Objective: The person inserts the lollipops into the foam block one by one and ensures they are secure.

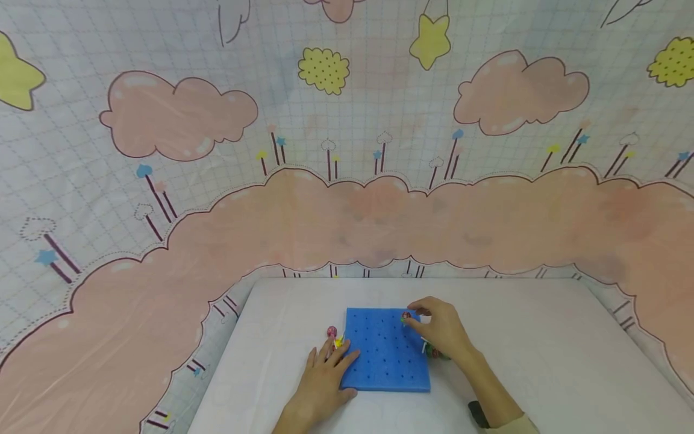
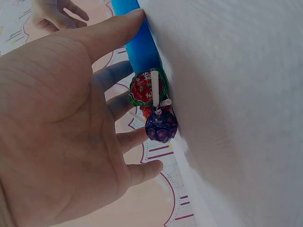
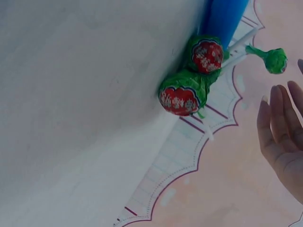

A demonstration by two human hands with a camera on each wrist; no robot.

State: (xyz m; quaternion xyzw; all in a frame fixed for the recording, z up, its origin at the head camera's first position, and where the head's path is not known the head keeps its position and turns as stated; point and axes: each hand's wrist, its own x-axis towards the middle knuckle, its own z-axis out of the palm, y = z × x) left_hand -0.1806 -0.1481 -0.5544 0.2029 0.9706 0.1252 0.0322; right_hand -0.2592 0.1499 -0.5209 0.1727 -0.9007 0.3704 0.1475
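My left hand [image 1: 322, 383] rests at the left edge of the blue pegboard-like block [image 1: 382, 352], fingers straight, two fingertips over its top. Beside the fingers lie lollipops: a red-and-green one [image 2: 144, 88] and a purple one [image 2: 162, 125]. My right hand [image 1: 441, 325] reaches over the block's far right corner, thumb and index finger around a small wrapped lollipop [image 1: 406, 316]. In the right wrist view that green lollipop [image 3: 275, 60] stands above the block, with a gap between it and the visible fingertip [image 3: 300, 66].
Two red-and-green lollipops [image 3: 179, 97] lie right of the block on the white table [image 1: 542, 361]. Rows of small holes cover the block's top. A pink lollipop [image 1: 332, 331] and a yellow one [image 1: 338, 342] lie left of it. A cloud-patterned cloth [image 1: 379, 223] hangs behind.
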